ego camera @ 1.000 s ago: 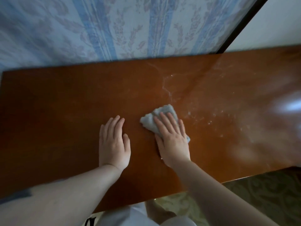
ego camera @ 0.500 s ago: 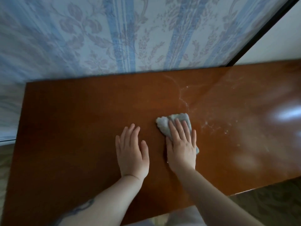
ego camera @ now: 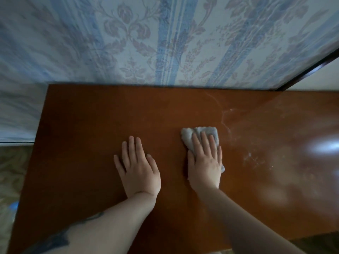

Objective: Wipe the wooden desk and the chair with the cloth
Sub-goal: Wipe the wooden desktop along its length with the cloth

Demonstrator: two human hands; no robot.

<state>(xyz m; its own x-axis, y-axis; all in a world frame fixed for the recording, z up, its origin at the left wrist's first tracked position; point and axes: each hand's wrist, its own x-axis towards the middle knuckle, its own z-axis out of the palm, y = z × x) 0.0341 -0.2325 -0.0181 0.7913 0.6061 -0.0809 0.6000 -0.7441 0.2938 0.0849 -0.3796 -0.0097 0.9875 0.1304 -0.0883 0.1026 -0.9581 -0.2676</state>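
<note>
I see one cloth [ego camera: 200, 133] on the desk [ego camera: 91, 125], pinned flat under my right hand [ego camera: 204, 162], fingers spread and pressing rather than gripping. My left hand [ego camera: 138, 168] lies flat and empty on the bare wood just beside it, to the left. The pale smears [ego camera: 251, 158] lie right of the cloth, so the right hand is nearer and I judge the next stroke runs rightward. Count: two hands, one cloth, one desk; no chair in view.
</note>
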